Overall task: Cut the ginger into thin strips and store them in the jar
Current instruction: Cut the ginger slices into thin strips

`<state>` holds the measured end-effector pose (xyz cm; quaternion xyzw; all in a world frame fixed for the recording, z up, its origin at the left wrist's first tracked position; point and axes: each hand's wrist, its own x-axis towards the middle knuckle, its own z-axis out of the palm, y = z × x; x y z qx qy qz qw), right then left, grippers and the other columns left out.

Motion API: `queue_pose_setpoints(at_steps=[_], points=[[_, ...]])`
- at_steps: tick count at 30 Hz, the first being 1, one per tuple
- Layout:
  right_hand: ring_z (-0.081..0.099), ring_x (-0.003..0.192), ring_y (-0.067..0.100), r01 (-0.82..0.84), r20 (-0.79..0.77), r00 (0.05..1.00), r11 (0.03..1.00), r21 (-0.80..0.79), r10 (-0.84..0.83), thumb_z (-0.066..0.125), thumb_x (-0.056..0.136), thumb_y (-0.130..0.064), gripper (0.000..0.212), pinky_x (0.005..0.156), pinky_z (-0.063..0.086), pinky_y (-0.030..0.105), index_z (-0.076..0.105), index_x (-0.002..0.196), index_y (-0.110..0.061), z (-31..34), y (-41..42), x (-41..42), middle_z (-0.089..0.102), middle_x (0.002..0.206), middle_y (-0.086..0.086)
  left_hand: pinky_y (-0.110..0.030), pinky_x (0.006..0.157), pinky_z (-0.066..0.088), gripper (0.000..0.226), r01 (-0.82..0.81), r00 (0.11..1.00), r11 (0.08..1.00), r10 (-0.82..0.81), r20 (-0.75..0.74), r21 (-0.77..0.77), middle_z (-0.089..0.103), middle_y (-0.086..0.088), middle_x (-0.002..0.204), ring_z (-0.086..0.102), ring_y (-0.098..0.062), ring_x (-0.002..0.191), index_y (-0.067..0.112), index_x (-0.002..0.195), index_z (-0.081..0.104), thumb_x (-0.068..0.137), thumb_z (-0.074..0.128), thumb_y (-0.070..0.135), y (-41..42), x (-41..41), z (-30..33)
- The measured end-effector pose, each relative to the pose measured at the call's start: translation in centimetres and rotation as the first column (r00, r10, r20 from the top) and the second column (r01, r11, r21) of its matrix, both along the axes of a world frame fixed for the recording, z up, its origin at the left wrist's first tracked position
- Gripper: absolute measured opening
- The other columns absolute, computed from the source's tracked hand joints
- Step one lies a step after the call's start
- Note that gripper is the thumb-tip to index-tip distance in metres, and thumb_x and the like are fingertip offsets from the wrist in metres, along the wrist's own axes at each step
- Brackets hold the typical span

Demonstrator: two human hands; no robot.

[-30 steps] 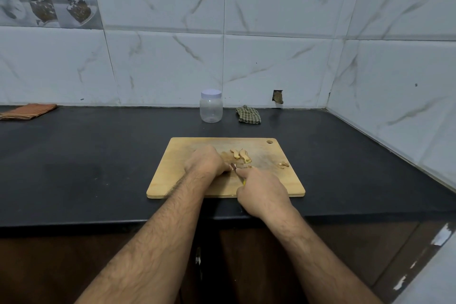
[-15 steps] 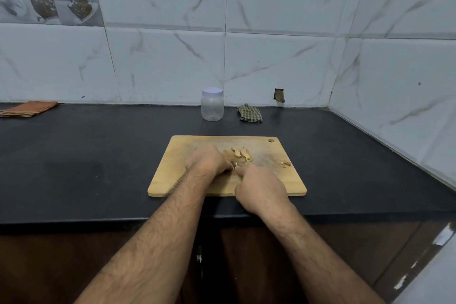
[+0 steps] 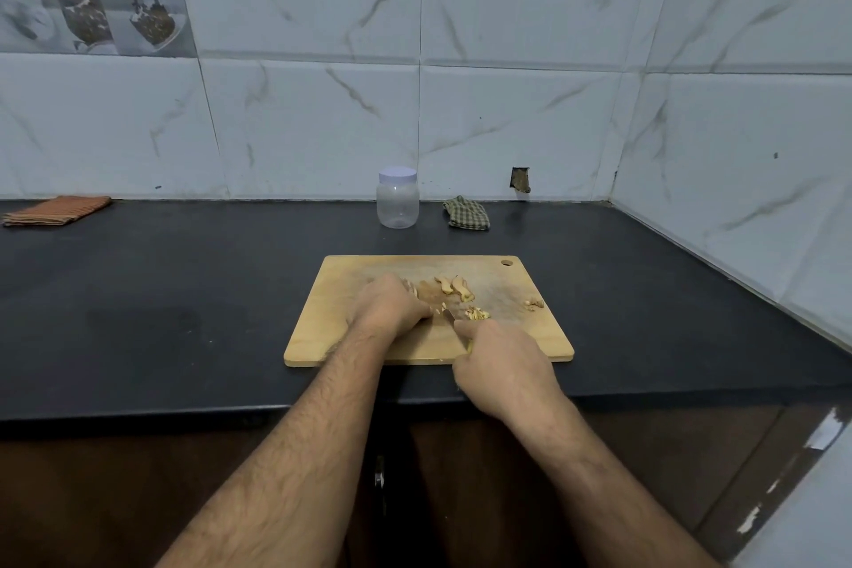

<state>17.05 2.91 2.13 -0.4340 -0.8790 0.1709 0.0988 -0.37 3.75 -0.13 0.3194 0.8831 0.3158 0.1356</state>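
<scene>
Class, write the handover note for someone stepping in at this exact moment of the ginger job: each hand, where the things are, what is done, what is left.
Left hand: curled over a ginger piece, mostly hidden, on the pale wooden cutting board.
Right hand: grips the knife; only a bit of blade shows.
Small heap of thin cut ginger strips beside the blade; uncut ginger slices further back; a few ginger bits near the board's right edge.
Clear plastic jar with white lid: behind the board, lid on, looks empty.
Done: some strips cut.
Left: cut the rest, open the jar, fill it.
</scene>
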Motion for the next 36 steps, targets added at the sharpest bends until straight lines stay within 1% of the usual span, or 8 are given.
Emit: queue_pose_setpoints(at_steps=[3,6,11,15,17,27,33,36], points=[[0.055,0.120,0.021,-0.016,-0.035,0.999,1.000,0.001,0.016,0.050,0.091,-0.019,0.058,0.090,0.049,0.031,0.044,0.147,-0.034,0.1,-0.2,-0.6,0.059,0.135,-0.002,-0.029,0.065,0.044,0.022,0.008,0.998,0.998,-0.011,0.064,0.057,0.066,-0.005,0.077,0.063,-0.024,0.078,0.019,0.065,0.062,0.070,0.077,0.034,-0.4,-0.1,0.0],[0.057,0.117,0.021,-0.019,-0.007,1.000,1.000,0.024,0.019,0.051,0.092,-0.020,0.054,0.079,0.042,0.029,0.047,0.144,-0.036,0.2,-0.1,-1.5,0.062,0.129,-0.004,-0.027,0.062,0.042,0.030,-0.002,0.996,0.996,-0.005,0.084,0.089,0.062,0.002,0.066,0.056,-0.020,0.068,0.019,0.052,0.052,0.069,0.073,0.032,-0.7,0.0,-0.1],[0.058,0.112,0.021,0.007,0.024,1.000,0.999,0.037,-0.008,0.050,0.091,-0.013,0.054,0.078,0.044,0.030,0.050,0.141,-0.033,0.1,0.1,-1.2,0.063,0.124,-0.002,-0.026,0.056,0.036,0.028,-0.006,1.000,0.994,0.003,0.027,0.105,0.053,0.006,0.061,0.052,-0.019,0.067,0.021,0.055,0.047,0.075,0.064,0.031,-1.3,0.5,0.3],[0.058,0.098,0.021,0.054,-0.008,0.999,0.998,0.030,-0.053,0.049,0.092,-0.013,0.049,0.075,0.048,0.032,0.052,0.138,-0.029,-0.3,0.1,0.4,0.062,0.110,-0.001,-0.029,0.065,0.043,0.015,-0.006,1.000,0.995,0.009,-0.030,0.095,0.066,-0.002,0.077,0.062,-0.023,0.081,0.021,0.070,0.061,0.078,0.057,0.033,-1.3,0.8,0.3],[0.056,0.092,0.021,0.054,-0.029,0.998,0.998,0.034,-0.053,0.049,0.091,-0.013,0.047,0.071,0.047,0.032,0.053,0.136,-0.028,-0.3,0.1,0.5,0.061,0.103,-0.001,-0.028,0.067,0.043,0.014,-0.004,0.999,0.996,0.008,-0.042,0.090,0.064,0.002,0.076,0.060,-0.021,0.079,0.022,0.068,0.056,0.079,0.054,0.031,-1.2,0.9,0.2],[0.059,0.110,0.023,0.006,-0.054,0.999,1.000,0.010,-0.006,0.050,0.090,-0.015,0.056,0.085,0.050,0.033,0.048,0.143,-0.031,-0.7,-0.2,-1.2,0.064,0.122,-0.001,-0.027,0.060,0.038,0.023,-0.027,0.991,0.995,0.038,-0.126,0.092,0.065,0.004,0.082,0.058,-0.018,0.079,0.022,0.073,0.057,0.090,0.047,0.033,-1.4,0.9,-0.1],[0.059,0.101,0.022,0.078,-0.051,0.996,0.997,0.021,-0.077,0.046,0.091,-0.015,0.056,0.072,0.046,0.030,0.047,0.144,-0.033,-0.6,0.8,0.6,0.064,0.112,0.000,-0.027,0.066,0.043,0.023,-0.050,0.984,0.997,0.059,-0.165,0.062,0.069,0.003,0.089,0.062,-0.020,0.086,0.022,0.091,0.069,0.089,0.053,0.038,-1.0,0.8,-0.6],[0.057,0.113,0.024,0.043,-0.056,0.998,0.999,0.016,-0.042,0.047,0.091,-0.015,0.060,0.084,0.048,0.032,0.041,0.148,-0.033,-0.4,0.7,0.2,0.063,0.124,0.000,-0.027,0.062,0.041,0.021,-0.045,0.983,0.998,0.053,-0.178,0.052,0.068,0.004,0.086,0.062,-0.017,0.083,0.023,0.088,0.069,0.087,0.060,0.041,-1.3,1.2,-0.3]])
